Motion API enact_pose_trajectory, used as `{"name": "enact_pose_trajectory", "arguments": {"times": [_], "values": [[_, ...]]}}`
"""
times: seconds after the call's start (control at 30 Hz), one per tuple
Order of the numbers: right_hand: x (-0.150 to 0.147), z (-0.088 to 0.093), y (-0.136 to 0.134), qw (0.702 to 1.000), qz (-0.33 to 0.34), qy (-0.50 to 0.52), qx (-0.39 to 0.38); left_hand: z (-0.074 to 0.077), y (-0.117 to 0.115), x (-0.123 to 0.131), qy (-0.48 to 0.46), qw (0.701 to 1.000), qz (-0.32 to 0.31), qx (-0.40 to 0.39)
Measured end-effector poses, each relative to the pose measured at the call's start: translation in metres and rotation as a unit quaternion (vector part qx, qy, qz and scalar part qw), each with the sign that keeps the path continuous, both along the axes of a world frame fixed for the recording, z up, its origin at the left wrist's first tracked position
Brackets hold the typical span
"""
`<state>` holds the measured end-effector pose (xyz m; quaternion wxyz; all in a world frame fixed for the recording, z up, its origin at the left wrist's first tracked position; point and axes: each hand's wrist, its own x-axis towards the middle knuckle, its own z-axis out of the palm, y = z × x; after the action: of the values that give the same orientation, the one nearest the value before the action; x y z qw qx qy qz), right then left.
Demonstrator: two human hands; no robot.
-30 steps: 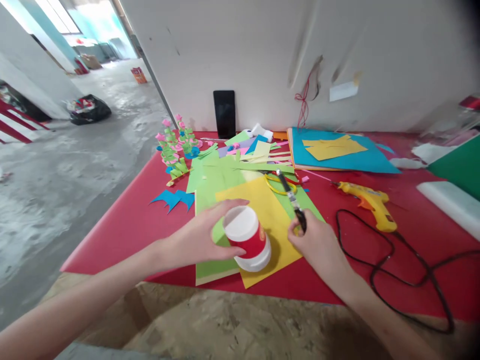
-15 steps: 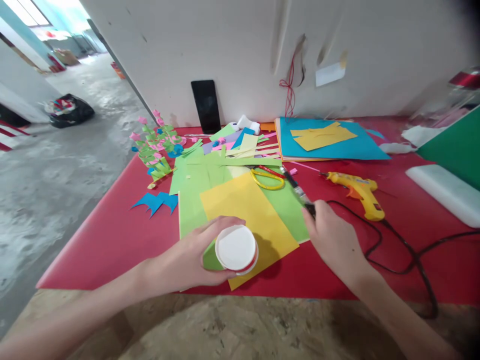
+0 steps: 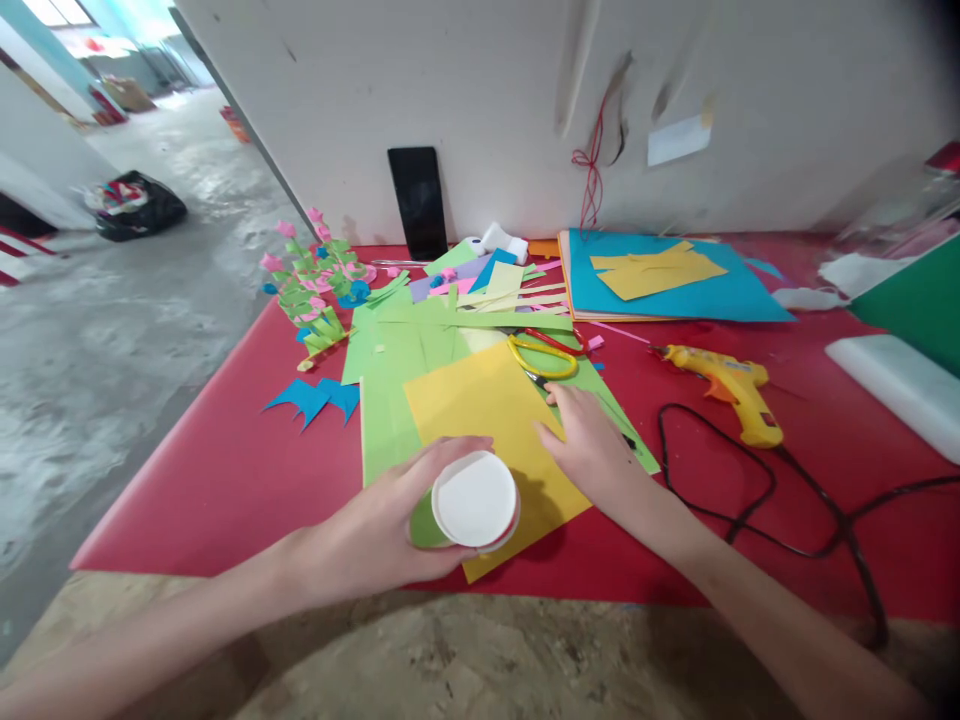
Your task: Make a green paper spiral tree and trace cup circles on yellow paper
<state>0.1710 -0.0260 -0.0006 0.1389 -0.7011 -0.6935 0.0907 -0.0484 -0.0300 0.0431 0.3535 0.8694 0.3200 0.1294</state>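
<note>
Red-covered table point(image 3: 225, 480), white red-banded cup point(image 3: 475, 498) in our left hand point(image 3: 382, 525)

Near the surface's front edge, that hand curls around the cup over a yellow paper sheet point(image 3: 480, 400). Our right hand point(image 3: 598, 442) is by the sheet's right edge, thumb and forefinger apart; whether it grips the slim dark tool point(image 3: 538, 381) there, we cannot tell. Toward the surface's right edge lies a yellow plastic glue gun point(image 3: 731, 378), its markings too small to read.
</note>
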Motion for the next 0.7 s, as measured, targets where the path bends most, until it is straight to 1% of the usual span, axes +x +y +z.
{"name": "enact_pose_trajectory", "arguments": {"times": [0.07,0.17,0.3,0.37,0.43,0.5,0.6,0.67,0.7], "values": [[-0.005,0.001,0.004,1.000,-0.017,0.015,-0.019,0.003,-0.001,-0.008,0.006,0.999,0.052,0.011],[-0.008,0.006,0.009,0.997,-0.023,0.055,-0.055,0.008,0.001,-0.026,-0.004,0.987,0.156,0.043],[-0.007,0.012,0.017,0.981,-0.006,0.163,-0.106,0.013,0.010,-0.051,-0.020,0.959,0.275,0.067],[-0.003,0.017,0.020,0.965,0.011,0.229,-0.126,0.012,0.016,-0.057,-0.038,0.947,0.313,0.065],[0.004,0.024,0.022,0.944,0.019,0.300,-0.139,0.007,0.022,-0.057,-0.062,0.942,0.325,0.055],[0.014,0.032,0.022,0.923,0.011,0.356,-0.143,-0.001,0.029,-0.053,-0.085,0.942,0.321,0.041],[0.032,0.041,0.020,0.888,-0.031,0.442,-0.122,-0.014,0.038,-0.046,-0.110,0.946,0.303,0.024],[0.045,0.045,0.017,0.853,-0.070,0.508,-0.097,-0.016,0.038,-0.043,-0.110,0.948,0.293,0.063],[0.051,0.047,0.015,0.836,-0.090,0.534,-0.084,-0.014,0.035,-0.042,-0.105,0.945,0.296,0.093]]}}
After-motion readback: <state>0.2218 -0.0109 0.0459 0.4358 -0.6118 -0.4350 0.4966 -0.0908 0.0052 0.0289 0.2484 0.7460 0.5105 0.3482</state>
